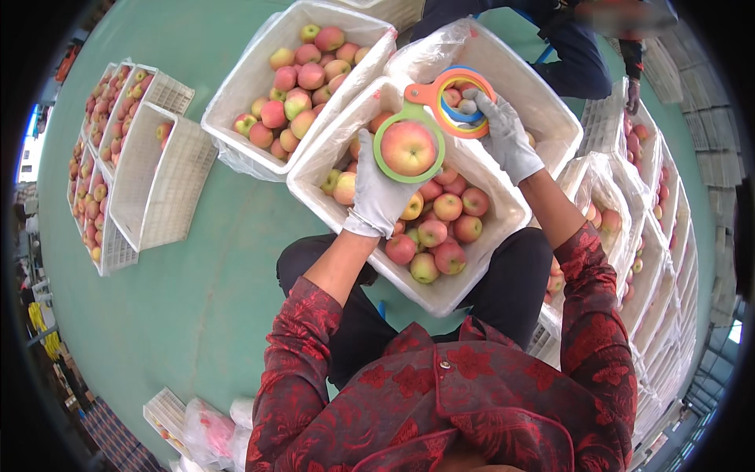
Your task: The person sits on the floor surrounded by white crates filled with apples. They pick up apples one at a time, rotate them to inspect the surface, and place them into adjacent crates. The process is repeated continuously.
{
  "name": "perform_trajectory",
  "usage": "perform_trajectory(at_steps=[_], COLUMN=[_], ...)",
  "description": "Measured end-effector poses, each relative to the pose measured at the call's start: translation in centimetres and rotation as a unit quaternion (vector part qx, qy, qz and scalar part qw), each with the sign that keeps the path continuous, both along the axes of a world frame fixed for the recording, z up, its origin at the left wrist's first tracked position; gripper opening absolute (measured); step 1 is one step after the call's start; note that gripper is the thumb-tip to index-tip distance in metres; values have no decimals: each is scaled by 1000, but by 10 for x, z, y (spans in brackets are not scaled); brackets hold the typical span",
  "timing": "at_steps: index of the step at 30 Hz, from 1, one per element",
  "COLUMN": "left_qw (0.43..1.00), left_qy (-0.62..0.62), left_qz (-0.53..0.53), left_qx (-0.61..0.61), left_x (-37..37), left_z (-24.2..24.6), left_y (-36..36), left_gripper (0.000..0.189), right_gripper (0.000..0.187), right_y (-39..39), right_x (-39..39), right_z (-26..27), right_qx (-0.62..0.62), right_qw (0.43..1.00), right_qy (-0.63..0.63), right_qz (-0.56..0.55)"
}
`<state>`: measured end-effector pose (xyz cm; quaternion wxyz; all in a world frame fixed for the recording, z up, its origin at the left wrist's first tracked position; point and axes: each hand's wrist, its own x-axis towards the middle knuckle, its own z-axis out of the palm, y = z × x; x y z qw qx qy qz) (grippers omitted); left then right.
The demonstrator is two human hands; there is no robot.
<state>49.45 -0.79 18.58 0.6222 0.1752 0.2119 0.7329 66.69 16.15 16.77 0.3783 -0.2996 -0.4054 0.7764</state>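
My left hand [382, 194], in a pale grey glove, holds a red-and-yellow apple [408, 148] from below. Around or over that apple sits the green ring [382, 165] of a fruit sizing gauge. Gripped in my gloved right hand [505, 131] are the gauge's other rings, with an orange ring [488, 88] on top and yellow and blue ones under it. A rivet joins the green and orange handles. Both hands are above a plastic-lined white crate [501, 221] of apples [432, 233] between my knees. My left fingertips are partly hidden behind the gauge.
Another lined crate [236, 97] of apples touches mine at the upper left. A third crate [557, 118], holding a few apples, adjoins at the upper right. Beyond it a person [575, 59] sits. Stacked crates [655, 259] line the right; more crates [135, 177] stand left on the green floor [236, 265].
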Motion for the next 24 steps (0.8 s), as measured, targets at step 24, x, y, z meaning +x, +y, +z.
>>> perform_trajectory(at_steps=[24], left_qw=[990], left_qy=[-69], left_qz=[21], left_qx=[-124], left_x=[-16], left_z=[-38], left_y=[-5], left_gripper=[66], right_gripper=[38], right_y=[94], right_x=[-88], right_z=[-107], right_qx=[51], right_qw=[933], right_qy=[-327], right_qz=[-138])
